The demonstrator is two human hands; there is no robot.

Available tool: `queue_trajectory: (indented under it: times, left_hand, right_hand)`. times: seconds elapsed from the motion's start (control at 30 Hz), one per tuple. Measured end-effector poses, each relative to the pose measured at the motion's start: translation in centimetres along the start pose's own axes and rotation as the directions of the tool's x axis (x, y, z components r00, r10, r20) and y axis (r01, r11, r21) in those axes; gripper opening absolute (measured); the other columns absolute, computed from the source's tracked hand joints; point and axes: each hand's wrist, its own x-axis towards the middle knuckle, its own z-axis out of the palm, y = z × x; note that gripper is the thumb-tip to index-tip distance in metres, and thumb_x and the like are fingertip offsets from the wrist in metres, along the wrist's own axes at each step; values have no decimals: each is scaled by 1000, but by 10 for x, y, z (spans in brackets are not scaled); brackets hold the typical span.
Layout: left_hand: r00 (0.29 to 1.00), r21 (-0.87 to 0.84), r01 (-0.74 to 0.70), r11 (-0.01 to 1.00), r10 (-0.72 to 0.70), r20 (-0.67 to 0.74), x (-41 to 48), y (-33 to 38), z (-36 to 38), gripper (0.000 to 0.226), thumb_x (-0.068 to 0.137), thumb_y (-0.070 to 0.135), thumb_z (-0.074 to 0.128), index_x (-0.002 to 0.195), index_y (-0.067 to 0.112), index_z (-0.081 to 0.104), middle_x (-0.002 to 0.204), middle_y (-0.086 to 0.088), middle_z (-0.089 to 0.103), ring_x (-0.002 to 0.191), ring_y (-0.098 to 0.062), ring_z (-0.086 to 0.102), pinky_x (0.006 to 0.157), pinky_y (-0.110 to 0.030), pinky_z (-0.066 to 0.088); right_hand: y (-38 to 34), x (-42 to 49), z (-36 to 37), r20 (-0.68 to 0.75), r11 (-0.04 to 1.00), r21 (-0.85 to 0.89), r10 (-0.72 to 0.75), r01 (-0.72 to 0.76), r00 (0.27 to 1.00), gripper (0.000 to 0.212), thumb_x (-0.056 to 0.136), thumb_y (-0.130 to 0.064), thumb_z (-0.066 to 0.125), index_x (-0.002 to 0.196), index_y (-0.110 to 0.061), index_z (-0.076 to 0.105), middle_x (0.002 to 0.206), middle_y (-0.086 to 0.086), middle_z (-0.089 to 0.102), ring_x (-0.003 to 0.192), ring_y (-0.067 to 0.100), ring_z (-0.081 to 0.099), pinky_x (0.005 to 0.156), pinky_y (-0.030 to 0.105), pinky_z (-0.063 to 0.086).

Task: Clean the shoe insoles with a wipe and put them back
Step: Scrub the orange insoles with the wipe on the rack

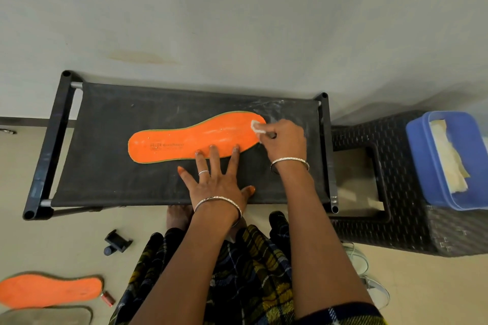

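An orange insole (184,140) lies flat on the black fabric top of a low rack (105,153), toe end to the right. My left hand (216,179) rests spread on the fabric, with three fingertips pressing the insole's near edge. My right hand (282,140) pinches a small white wipe (257,126) against the insole's toe end. A second orange insole (50,290) lies on the floor at the lower left. A white shoe (369,280) shows on the floor at the right, partly hidden by my right arm.
A blue tub (422,161) holding pale wipes stands on a black woven stool (396,219) at the right. On the floor lie a black phone clamp (117,241), a red lighter (107,298) and a grey insole-like piece (47,315). A wall stands behind the rack.
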Motion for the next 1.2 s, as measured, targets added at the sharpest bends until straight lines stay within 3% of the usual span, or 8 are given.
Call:
queue_trajectory:
  times: [0.07, 0.23, 0.4, 0.57, 0.73, 0.9, 1.07, 1.2]
  left_hand:
    - [1000, 0, -2, 1000, 2, -3, 0, 0, 1, 88, 93, 72, 30, 148, 38, -31, 161, -8, -25, 148, -39, -20, 115, -69, 0]
    - [1000, -9, -5, 1000, 5, 9, 1, -1, 1, 87, 93, 72, 30, 149, 40, -28, 161, -7, -26, 148, -39, -21, 115, -69, 0]
    - [1000, -3, -17, 1000, 17, -7, 0, -3, -1, 88, 94, 71, 31, 149, 39, -28, 161, -7, -22, 148, -39, -18, 115, -69, 1]
    - [1000, 5, -11, 1000, 11, -3, 3, -3, -1, 89, 93, 72, 31, 150, 37, -28, 161, -7, -22, 149, -39, -17, 115, -68, 1]
    - [1000, -7, -17, 1000, 17, -20, 2, -3, -2, 92, 93, 72, 33, 151, 34, -27, 161, -7, -18, 149, -39, -14, 116, -68, 3]
    - [1000, -4, -8, 1000, 8, -10, 4, -4, -3, 93, 93, 72, 33, 151, 32, -27, 161, -7, -20, 149, -39, -15, 116, -67, 4]
    - [1000, -14, -14, 1000, 14, -22, 3, -4, -2, 94, 93, 71, 34, 151, 31, -28, 161, -7, -17, 149, -38, -13, 116, -67, 4]
    - [1000, -11, -13, 1000, 13, -19, 4, -5, -3, 94, 93, 71, 35, 151, 31, -27, 161, -7, -17, 149, -39, -13, 116, -67, 5]
  right_hand:
    - [0, 3, 0, -70, 999, -18, 39, -40, 997, 18, 90, -32, 70, 107, -31, 75, 101, 5, 73, 94, 28, 67, 85, 42, 54]
    - [-9, 0, 6, 235, 997, -5, -72, 75, 969, 22, 86, -29, 74, 107, -30, 76, 99, 4, 75, 92, 24, 66, 87, 39, 54]
    - [-2, 6, -3, -94, 996, -79, 41, -49, 995, 19, 92, -31, 66, 109, -32, 75, 101, 8, 69, 96, 31, 65, 83, 40, 52]
    - [-5, 2, 2, 231, 996, -2, -82, 85, 969, 24, 87, -23, 73, 110, -27, 75, 99, 3, 74, 89, 17, 64, 93, 37, 53]
    - [-2, 7, -3, -32, 997, -80, 6, -8, 999, 20, 92, -33, 67, 111, -33, 74, 102, 5, 70, 96, 27, 66, 85, 40, 53]
    - [-10, 5, 4, 227, 993, -45, -95, 108, 969, 23, 89, -24, 70, 111, -29, 74, 100, 3, 74, 92, 23, 66, 88, 37, 53]
    - [-2, 10, -1, -66, 997, -77, 16, -21, 998, 19, 93, -36, 65, 110, -34, 74, 101, 5, 70, 94, 29, 66, 82, 39, 53]
    - [-3, 9, 2, 152, 992, -79, -85, 98, 985, 24, 90, -24, 70, 114, -28, 73, 106, 6, 72, 100, 26, 65, 90, 35, 51]
